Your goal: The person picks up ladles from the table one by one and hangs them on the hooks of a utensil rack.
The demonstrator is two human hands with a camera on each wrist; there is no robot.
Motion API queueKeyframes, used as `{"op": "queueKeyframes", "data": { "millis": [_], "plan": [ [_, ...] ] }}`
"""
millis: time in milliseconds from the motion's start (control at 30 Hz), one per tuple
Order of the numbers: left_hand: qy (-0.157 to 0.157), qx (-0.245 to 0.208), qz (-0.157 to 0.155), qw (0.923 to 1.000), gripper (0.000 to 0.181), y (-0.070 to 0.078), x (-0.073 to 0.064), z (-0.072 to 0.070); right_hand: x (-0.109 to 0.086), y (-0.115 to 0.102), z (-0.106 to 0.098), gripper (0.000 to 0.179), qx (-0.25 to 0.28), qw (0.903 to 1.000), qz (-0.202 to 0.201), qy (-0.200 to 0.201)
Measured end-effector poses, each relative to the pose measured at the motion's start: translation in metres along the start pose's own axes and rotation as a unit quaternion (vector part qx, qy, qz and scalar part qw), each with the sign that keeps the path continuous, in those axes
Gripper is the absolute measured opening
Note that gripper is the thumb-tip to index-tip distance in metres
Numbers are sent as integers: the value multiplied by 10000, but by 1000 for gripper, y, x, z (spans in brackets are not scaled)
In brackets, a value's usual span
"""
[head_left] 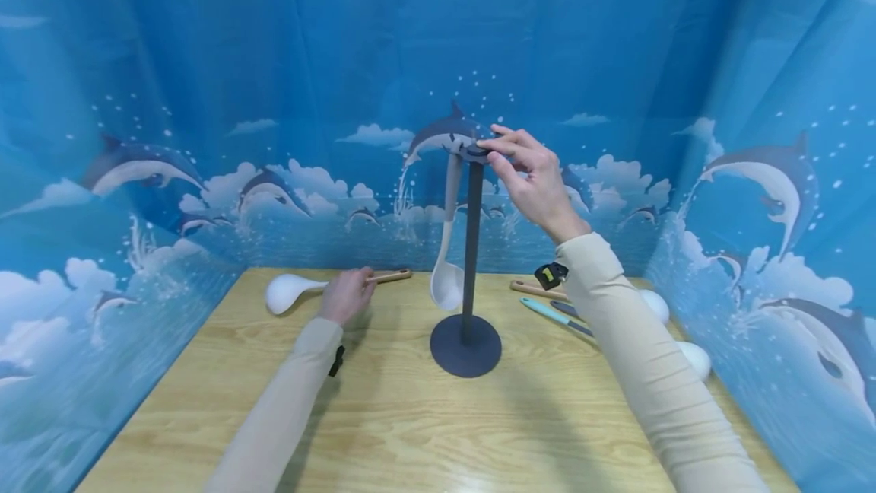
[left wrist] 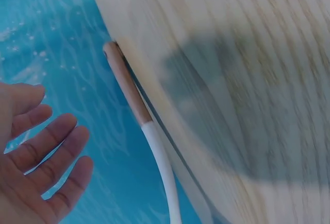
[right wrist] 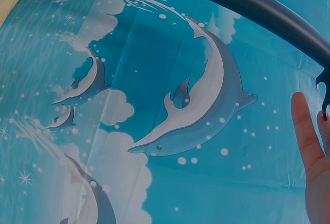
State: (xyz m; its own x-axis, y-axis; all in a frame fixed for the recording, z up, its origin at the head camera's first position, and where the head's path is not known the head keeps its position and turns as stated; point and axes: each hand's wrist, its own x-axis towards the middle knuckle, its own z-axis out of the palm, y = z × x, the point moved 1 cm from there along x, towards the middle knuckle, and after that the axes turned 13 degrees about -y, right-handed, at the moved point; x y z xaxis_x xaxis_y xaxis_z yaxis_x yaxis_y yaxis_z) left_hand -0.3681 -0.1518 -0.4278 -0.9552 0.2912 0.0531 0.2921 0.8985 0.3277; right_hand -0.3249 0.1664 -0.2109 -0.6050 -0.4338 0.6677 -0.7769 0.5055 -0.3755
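Observation:
A dark utensil stand [head_left: 471, 249] rises from a round base, with a white ladle [head_left: 448, 284] hanging by its grey handle from the top. My right hand [head_left: 530, 173] pinches the hooked top of the stand between thumb and fingers. A dark hook [right wrist: 324, 87] shows by the fingertips in the right wrist view. At the table's back edge my left hand [head_left: 347, 295] is over a white ladle with a wooden handle [head_left: 287, 293]. Its wooden handle [left wrist: 129, 82] lies apart from the loosely spread left fingers [left wrist: 64, 141] in the left wrist view.
Right of the stand lie a wooden handle [head_left: 530, 287], a turquoise-handled utensil [head_left: 545, 309] and white utensil heads [head_left: 694, 360], partly behind the right sleeve. Blue dolphin curtains [head_left: 274, 97] enclose the wooden table [head_left: 404, 432] at the back and sides.

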Motion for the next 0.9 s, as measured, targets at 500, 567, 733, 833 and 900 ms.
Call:
{"op": "queueKeyframes", "data": {
  "millis": [500,567,733,833,900],
  "plan": [
    [-388,641,-144,9971,15,-29,7,3,0,0,0,30,49,10000,73,-39],
    [-473,816,-180,9954,14,-34,8,3,0,0,0,30,71,9999,58,-46],
    [-691,1347,-239,9882,27,-42,12,6,0,0,0,30,92,9999,93,-22],
    [-723,1513,-319,9853,27,-45,13,8,-1,0,0,30,82,9999,86,-6],
    [-711,1548,-384,9846,26,-46,13,9,-1,-1,-1,30,78,10000,59,-9]
  ]
}}
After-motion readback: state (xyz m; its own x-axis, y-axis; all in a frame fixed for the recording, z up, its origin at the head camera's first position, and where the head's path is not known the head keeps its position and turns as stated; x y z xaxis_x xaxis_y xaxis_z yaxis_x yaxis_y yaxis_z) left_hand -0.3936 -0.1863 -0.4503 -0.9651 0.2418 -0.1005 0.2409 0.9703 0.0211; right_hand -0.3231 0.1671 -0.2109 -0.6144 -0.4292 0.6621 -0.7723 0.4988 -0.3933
